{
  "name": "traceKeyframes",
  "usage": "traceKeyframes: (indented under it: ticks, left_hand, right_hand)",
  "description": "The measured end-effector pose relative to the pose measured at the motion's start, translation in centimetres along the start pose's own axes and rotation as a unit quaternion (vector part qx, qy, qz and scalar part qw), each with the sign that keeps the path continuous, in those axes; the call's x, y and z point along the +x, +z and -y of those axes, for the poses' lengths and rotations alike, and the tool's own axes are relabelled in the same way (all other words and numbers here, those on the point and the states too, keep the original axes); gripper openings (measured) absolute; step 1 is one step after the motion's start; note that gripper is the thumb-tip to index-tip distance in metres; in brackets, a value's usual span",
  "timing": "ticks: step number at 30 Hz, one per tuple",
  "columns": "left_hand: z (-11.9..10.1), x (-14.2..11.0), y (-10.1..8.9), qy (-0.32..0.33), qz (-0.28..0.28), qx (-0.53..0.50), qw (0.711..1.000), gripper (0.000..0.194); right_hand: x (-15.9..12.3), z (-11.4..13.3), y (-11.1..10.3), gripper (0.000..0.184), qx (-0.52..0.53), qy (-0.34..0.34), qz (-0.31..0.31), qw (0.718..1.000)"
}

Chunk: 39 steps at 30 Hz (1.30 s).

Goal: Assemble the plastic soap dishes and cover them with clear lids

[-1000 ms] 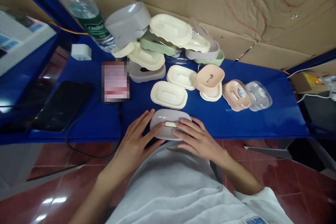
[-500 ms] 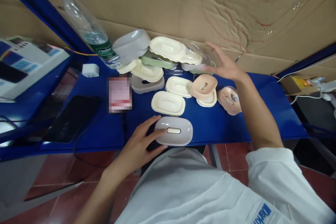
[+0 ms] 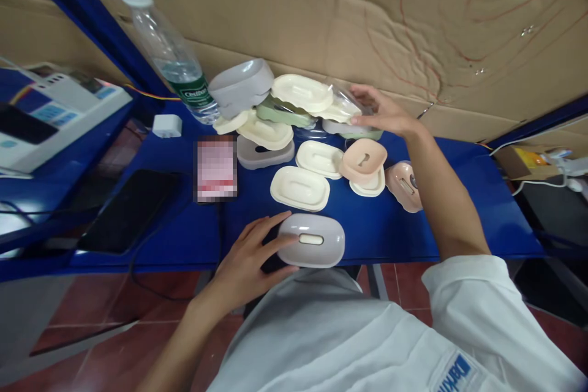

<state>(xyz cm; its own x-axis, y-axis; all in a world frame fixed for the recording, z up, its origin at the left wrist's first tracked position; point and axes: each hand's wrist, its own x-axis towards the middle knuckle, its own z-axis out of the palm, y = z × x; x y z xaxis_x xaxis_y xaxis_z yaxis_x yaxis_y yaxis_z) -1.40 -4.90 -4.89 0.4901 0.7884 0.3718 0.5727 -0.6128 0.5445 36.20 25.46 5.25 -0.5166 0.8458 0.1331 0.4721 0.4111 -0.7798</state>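
My left hand (image 3: 252, 252) grips a shiny grey soap dish (image 3: 331, 246) at the table's front edge. Its fingers span the dish's left end, one of them inside near the cream oval insert (image 3: 311, 239). At the back pile, my right hand (image 3: 383, 111) has its thumb and fingers apart around the end of a clear plastic piece (image 3: 342, 97). The thumb is by a cream tray (image 3: 339, 111); whether it touches is unclear. Between the hands lie cream oval trays (image 3: 301, 188) and a peach dish (image 3: 365, 158) resting partly on a cream tray (image 3: 370, 185).
Left of the pile stands a water bottle (image 3: 186, 82), near a white charger (image 3: 167, 126). A blurred-out pink screen (image 3: 215, 168) and a black phone (image 3: 131, 211) lie left. Another peach dish (image 3: 400, 187) sits beneath my right forearm. Cardboard (image 3: 294, 12) walls off the back.
My right hand has come down to the pile, its fingers drawing closer around the clear plastic. My left hand stays on the grey dish. The view has shifted slightly.
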Motion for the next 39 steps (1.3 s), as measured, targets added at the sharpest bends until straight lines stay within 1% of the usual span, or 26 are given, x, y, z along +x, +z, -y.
traceKeyframes:
  ticks: [4,7,8,10,12,14,15,16,17,18,19,21,22,24,27,33,35,39]
  left_hand:
    - [0.0,0.0,0.1,0.000,0.006,-0.001,1.000,0.040]
    - [-0.1,0.0,0.1,-0.006,0.004,-0.003,1.000,0.039]
    - [-0.1,0.0,0.1,-0.009,0.003,-0.004,1.000,0.040]
    - [-0.2,0.0,0.1,-0.022,0.007,-0.006,1.000,0.047]
    - [-0.2,0.0,0.1,-0.048,0.017,-0.012,0.999,0.061]
    - [-0.2,0.0,0.2,-0.076,0.027,-0.026,0.996,0.080]
    - [-0.2,0.0,0.2,-0.089,0.031,-0.033,0.995,0.088]
    - [-0.2,0.0,0.3,-0.100,0.033,-0.038,0.994,0.096]
    - [-0.1,0.0,0.4,-0.109,0.034,-0.042,0.993,0.103]
    - [-0.1,0.0,0.5,-0.117,0.035,-0.043,0.992,0.110]
    - [0.0,-0.1,0.6,-0.122,0.033,-0.043,0.991,0.115]
    - [0.1,-0.2,0.8,-0.121,0.025,-0.040,0.992,0.124]
    - [0.1,-0.3,0.9,-0.117,0.022,-0.038,0.992,0.125]
    - [0.2,-0.4,1.0,-0.110,0.019,-0.034,0.993,0.124]
    - [0.1,-0.4,0.9,-0.112,0.025,-0.025,0.993,0.116]
    - [-0.2,0.1,0.6,-0.112,0.049,-0.015,0.992,0.093]
    - [-0.2,0.1,0.5,-0.113,0.050,-0.020,0.992,0.090]
    - [0.2,0.0,0.3,-0.124,0.055,-0.042,0.990,0.092]
  right_hand:
    - [0.9,-0.2,0.1,0.107,-0.041,-0.001,0.010,0.999]
    - [0.9,0.3,0.1,0.109,-0.077,-0.016,-0.005,0.997]
    - [0.6,0.9,0.0,0.107,-0.095,-0.025,-0.016,0.995]
    - [-0.9,2.9,0.3,0.099,-0.144,-0.045,-0.052,0.987]
    - [-3.7,5.7,1.3,0.087,-0.199,-0.064,-0.100,0.973]
    - [-7.7,8.5,3.5,0.082,-0.239,-0.099,-0.129,0.958]
    - [-9.9,9.7,5.1,0.080,-0.238,-0.131,-0.127,0.954]
    - [-12.2,10.6,6.9,0.081,-0.229,-0.168,-0.116,0.952]
    - [-14.3,11.2,8.9,0.080,-0.228,-0.179,-0.078,0.954]
    - [-16.3,11.5,11.0,0.076,-0.223,-0.178,-0.038,0.958]
    - [-17.9,11.5,13.0,0.074,-0.212,-0.178,-0.014,0.961]
    - [-20.2,11.2,16.4,0.070,-0.207,-0.179,0.003,0.962]
    - [-20.8,10.8,17.8,0.068,-0.209,-0.179,0.004,0.961]
    - [-21.3,10.2,19.4,0.065,-0.221,-0.177,0.003,0.959]
    - [-21.4,9.3,20.1,0.065,-0.221,-0.173,0.002,0.960]
    - [-22.1,8.5,19.5,0.075,-0.213,-0.169,0.012,0.962]
    - [-22.1,8.4,19.4,0.076,-0.200,-0.164,0.015,0.966]
    - [-22.1,8.4,19.5,0.080,-0.170,-0.147,0.025,0.974]
